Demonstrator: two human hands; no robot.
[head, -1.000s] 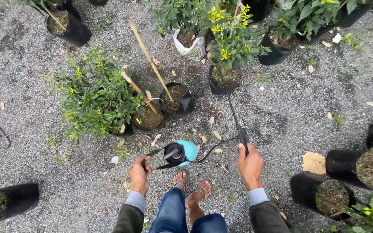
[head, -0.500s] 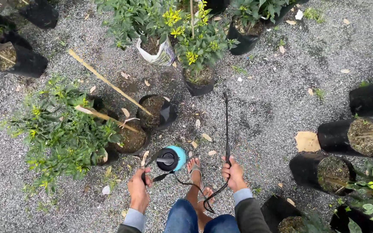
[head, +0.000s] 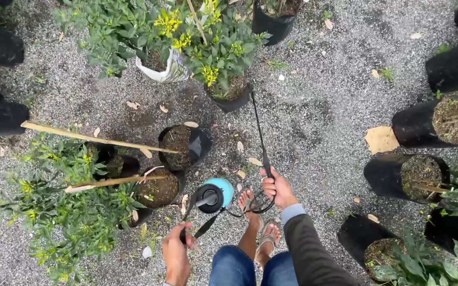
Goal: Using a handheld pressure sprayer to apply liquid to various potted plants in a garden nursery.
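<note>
My left hand (head: 175,254) grips the black pump handle of a small pressure sprayer with a turquoise tank (head: 216,194), which hangs just in front of my legs. My right hand (head: 278,188) is closed on the grip of the thin black spray wand (head: 258,128). The wand points away from me, its tip at a potted plant with yellow flowers (head: 223,63). A black hose loops from the wand grip back to the tank. My feet in sandals (head: 254,220) stand on grey gravel below the sprayer.
Black grow bags with soil (head: 423,178) line the right side. Tipped bags (head: 178,146) with bamboo stakes (head: 96,139) and a leafy yellow-flowered shrub (head: 64,212) lie to the left. A white pot (head: 160,69) stands at the back. Dry leaves dot the gravel (head: 319,116).
The view has shifted, so the plants sit lower and more to the right in frame. Both hands kept their grip; the wand tip now reaches the yellow-flowered pot.
</note>
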